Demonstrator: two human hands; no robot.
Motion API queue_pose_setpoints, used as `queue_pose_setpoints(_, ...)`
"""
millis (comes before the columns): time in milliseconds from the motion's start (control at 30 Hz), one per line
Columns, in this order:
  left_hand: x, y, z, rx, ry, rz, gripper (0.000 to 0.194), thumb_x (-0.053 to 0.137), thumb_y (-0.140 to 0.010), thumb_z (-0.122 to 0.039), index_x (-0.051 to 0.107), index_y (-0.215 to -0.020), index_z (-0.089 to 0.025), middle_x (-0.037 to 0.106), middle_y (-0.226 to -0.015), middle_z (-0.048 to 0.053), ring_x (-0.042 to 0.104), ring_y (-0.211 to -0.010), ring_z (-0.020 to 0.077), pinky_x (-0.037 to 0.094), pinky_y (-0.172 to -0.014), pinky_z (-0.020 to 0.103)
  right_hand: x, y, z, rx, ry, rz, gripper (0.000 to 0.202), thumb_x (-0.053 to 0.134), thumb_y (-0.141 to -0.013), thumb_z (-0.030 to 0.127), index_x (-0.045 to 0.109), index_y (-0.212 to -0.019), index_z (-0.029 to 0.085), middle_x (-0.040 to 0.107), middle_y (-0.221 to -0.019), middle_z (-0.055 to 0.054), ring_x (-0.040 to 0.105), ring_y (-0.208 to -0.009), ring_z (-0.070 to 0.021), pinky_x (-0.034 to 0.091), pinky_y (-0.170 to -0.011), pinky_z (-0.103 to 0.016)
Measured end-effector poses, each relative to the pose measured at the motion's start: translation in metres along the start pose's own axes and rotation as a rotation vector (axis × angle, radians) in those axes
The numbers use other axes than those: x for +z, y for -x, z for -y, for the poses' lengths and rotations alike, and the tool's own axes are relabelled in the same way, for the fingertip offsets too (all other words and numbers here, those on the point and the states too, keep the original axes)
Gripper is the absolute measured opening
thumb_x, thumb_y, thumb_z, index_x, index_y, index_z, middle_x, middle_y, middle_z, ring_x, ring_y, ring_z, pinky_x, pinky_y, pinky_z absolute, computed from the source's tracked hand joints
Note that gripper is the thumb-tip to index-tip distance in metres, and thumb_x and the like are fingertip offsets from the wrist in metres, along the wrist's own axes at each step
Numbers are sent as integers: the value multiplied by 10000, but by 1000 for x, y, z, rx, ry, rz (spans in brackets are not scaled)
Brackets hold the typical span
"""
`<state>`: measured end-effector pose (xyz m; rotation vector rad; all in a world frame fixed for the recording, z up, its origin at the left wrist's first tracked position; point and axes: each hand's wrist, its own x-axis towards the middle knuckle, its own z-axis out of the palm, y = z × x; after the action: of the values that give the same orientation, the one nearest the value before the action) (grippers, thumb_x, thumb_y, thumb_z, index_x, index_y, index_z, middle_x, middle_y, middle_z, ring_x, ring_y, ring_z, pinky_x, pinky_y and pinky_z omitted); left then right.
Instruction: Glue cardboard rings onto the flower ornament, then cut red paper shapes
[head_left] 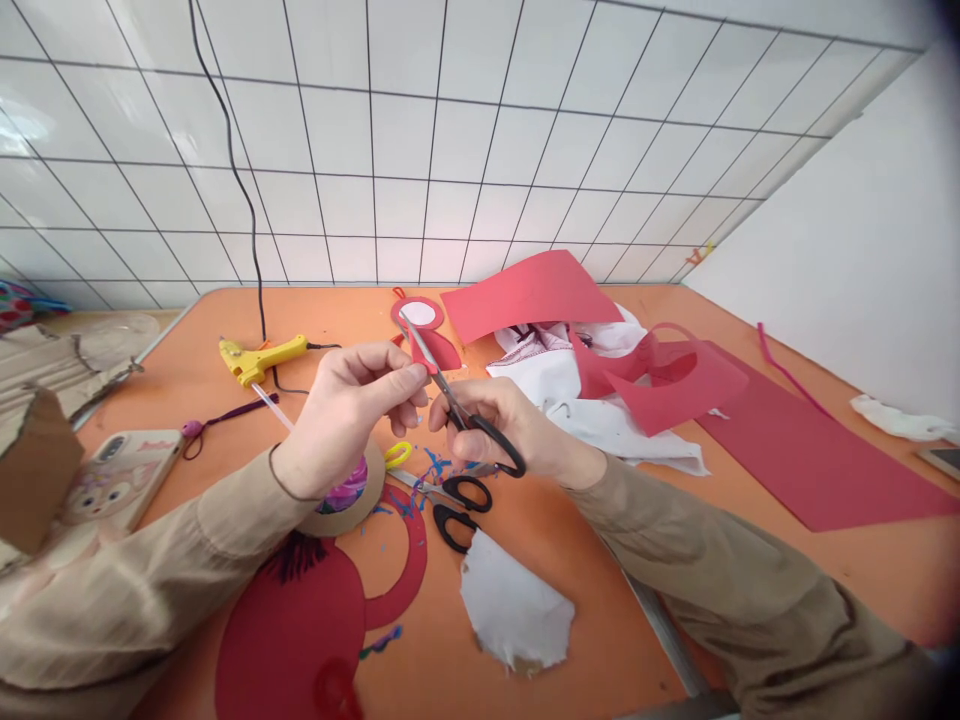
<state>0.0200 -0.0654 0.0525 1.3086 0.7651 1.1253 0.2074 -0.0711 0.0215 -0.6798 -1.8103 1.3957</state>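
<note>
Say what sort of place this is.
Probably a craft workspace: a glue gun and a red sheet lie on the orange table, and the right hand holds scissors.

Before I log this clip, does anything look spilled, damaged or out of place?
Blue scraps lie strewn on the table around the loose scissors, like spilled offcuts. The small white cloth beside them has a ragged, brownish lower edge, perhaps torn or dirtied.

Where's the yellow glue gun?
In the head view, the glue gun lies on the left of the orange table, beside the left hand, with the tiled wall behind.
</note>
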Motion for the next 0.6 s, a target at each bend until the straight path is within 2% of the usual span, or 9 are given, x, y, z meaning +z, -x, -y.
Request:
queue_pose_setpoints(167, 0, 1, 0, -22, 6, 7, 207, 715, -766, -254, 633, -604, -154, 633, -567, 3, 534, -453, 82, 444, -441, 196, -3, 1, -6, 28, 19, 12, 512, 771, -711, 595, 608, -873, 137, 458, -589, 62, 400, -490, -66, 302, -459, -204)
queue_pose_setpoints(333, 1, 3, 0, -42, 1, 18, 214, 715, -758, -257, 624, -589, -160, 639, -570, 0, 530, -442, 80, 445, -442, 201, -2, 1, -6, 29, 5, 7, 556, 763, -685, 644, 611, -870, 142, 480, -608, 47, 425, -515, -81, 312, -473, -212)
queue_pose_setpoints(600, 0, 3, 0, -43, 38, 38, 213, 697, -773, -228, 629, -582, -164, 641, -566, -10, 526, -430, 70, 437, -435, 188, -2, 1, 1, 17, -5, -13, 497, 764, -714, 590, 604, -839, 136, 494, -628, 32, 433, -512, -82, 326, -466, -229)
